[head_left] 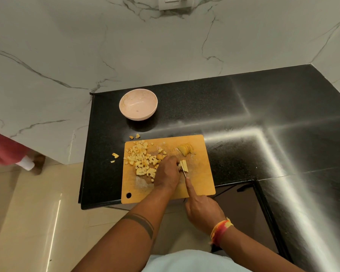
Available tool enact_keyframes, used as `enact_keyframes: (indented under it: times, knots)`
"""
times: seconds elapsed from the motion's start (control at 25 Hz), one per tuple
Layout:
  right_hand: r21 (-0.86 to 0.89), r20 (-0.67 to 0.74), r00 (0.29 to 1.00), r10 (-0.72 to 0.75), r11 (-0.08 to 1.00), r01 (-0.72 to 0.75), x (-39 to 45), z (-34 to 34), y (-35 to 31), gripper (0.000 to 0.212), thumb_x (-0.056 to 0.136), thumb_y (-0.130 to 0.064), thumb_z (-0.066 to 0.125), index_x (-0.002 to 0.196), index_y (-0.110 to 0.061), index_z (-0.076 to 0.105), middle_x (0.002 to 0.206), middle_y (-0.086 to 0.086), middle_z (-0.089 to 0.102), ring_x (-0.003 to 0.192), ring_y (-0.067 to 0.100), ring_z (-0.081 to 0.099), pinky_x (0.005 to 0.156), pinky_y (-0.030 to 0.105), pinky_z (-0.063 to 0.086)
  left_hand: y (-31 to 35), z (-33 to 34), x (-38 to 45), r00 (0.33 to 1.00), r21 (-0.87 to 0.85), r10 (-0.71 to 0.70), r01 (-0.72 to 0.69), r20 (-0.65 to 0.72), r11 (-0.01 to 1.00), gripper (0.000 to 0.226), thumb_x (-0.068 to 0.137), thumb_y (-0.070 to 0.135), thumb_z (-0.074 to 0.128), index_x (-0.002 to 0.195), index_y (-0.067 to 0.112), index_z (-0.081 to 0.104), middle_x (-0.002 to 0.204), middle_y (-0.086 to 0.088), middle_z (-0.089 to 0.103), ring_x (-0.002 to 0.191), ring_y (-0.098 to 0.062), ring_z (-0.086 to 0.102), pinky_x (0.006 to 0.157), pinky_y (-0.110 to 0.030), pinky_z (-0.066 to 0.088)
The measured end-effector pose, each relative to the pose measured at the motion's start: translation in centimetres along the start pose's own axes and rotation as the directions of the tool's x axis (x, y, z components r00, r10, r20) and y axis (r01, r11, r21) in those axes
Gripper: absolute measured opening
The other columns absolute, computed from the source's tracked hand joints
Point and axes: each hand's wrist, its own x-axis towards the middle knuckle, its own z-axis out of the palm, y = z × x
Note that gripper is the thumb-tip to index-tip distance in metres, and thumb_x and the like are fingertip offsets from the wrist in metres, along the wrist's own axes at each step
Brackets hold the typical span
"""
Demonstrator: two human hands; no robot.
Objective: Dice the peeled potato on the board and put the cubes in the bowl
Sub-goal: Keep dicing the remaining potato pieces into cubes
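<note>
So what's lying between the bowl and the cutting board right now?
Two stray potato pieces lie on the black counter between bowl and board, seen from the head view.

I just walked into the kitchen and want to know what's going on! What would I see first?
First, the two hands in the middle of the wooden cutting board: the left hand holds potato strips while the right hand cuts with a knife. Left of them lies a pile of yellow potato cubes, and behind the board stands a pink bowl with no cubes inside.

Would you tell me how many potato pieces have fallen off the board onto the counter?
4: two beyond the board's far-left corner, two off its left edge. The arms may hide others.
</note>
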Motion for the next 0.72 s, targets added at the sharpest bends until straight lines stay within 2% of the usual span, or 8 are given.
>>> enact_keyframes:
  times: [0.12,0.2,0.28,0.36,0.48,0.6,0.72]
  knots:
    - [0.022,0.023,1.000,-0.013,1.000,0.013,-1.2,0.7,1.2,0.080,0.100,-0.032,0.034,0.157,-0.033,-0.021,0.075,0.002,0.063,0.058,0.021,0.056,0.056,0.038,0.049,0.0,0.0,0.0,1.000,-0.006,0.000,0.000,0.009,1.000,0.017,0.095,0.012,0.066,0.112,0.013,0.069,0.110,-0.006,0.063,0.102,-0.025,0.058,0.083,-0.038,0.052]
    - [0.052,-0.010,1.000,-0.023,0.998,0.023,-1.6,0.7,1.5,0.079,0.100,-0.032,0.034,0.157,-0.036,-0.020,0.073,0.001,0.064,0.059,0.022,0.058,0.058,0.040,0.051,0.2,-0.1,0.1,1.000,-0.016,-0.008,0.008,0.003,1.000,0.020,0.096,0.011,0.062,0.114,0.014,0.068,0.113,-0.006,0.062,0.104,-0.026,0.059,0.084,-0.038,0.053]
    - [0.097,-0.081,0.997,-0.013,0.995,0.021,-1.4,0.2,1.8,0.078,0.100,-0.032,0.036,0.159,-0.037,-0.015,0.067,-0.003,0.059,0.055,0.019,0.056,0.055,0.039,0.048,0.7,-0.1,-0.1,1.000,-0.021,-0.029,0.029,-0.001,0.999,0.025,0.098,0.012,0.055,0.120,0.015,0.066,0.119,-0.005,0.060,0.109,-0.027,0.058,0.088,-0.040,0.053]
    - [0.143,-0.143,0.989,0.031,0.990,-0.010,-0.9,-0.7,2.2,0.076,0.100,-0.031,0.037,0.161,-0.037,-0.008,0.062,-0.006,0.053,0.052,0.017,0.052,0.051,0.037,0.041,1.4,0.1,-0.4,0.998,-0.015,-0.055,0.055,0.002,0.998,0.029,0.099,0.023,0.054,0.126,0.017,0.062,0.126,-0.003,0.056,0.115,-0.026,0.056,0.091,-0.041,0.052]
    - [0.162,-0.128,0.988,0.083,0.985,-0.061,0.4,-1.9,2.7,0.074,0.101,-0.030,0.038,0.162,-0.036,-0.004,0.063,-0.005,0.053,0.053,0.016,0.050,0.049,0.035,0.032,2.3,0.5,-0.3,0.996,0.043,-0.079,0.078,0.035,0.996,0.045,0.096,0.046,0.061,0.133,0.020,0.055,0.133,-0.002,0.047,0.120,-0.025,0.052,0.093,-0.042,0.052]
    - [0.142,-0.094,0.993,0.073,0.988,-0.059,1.2,-1.9,2.2,0.074,0.101,-0.031,0.037,0.162,-0.035,-0.004,0.066,-0.004,0.053,0.055,0.017,0.051,0.049,0.036,0.034,2.3,0.5,0.3,0.998,0.109,0.001,-0.008,0.063,0.994,0.041,0.100,0.037,0.060,0.136,0.019,0.052,0.133,-0.004,0.044,0.124,-0.026,0.047,0.099,-0.042,0.048]
    - [0.160,-0.098,0.992,0.081,0.985,-0.064,1.3,-1.4,1.9,0.075,0.100,-0.029,0.037,0.162,-0.035,-0.005,0.065,-0.004,0.054,0.054,0.018,0.051,0.050,0.035,0.036,1.5,0.1,1.1,0.976,0.124,0.180,-0.194,0.121,0.973,0.036,0.100,0.024,0.061,0.135,0.017,0.055,0.133,-0.004,0.047,0.125,-0.025,0.044,0.103,-0.038,0.044]
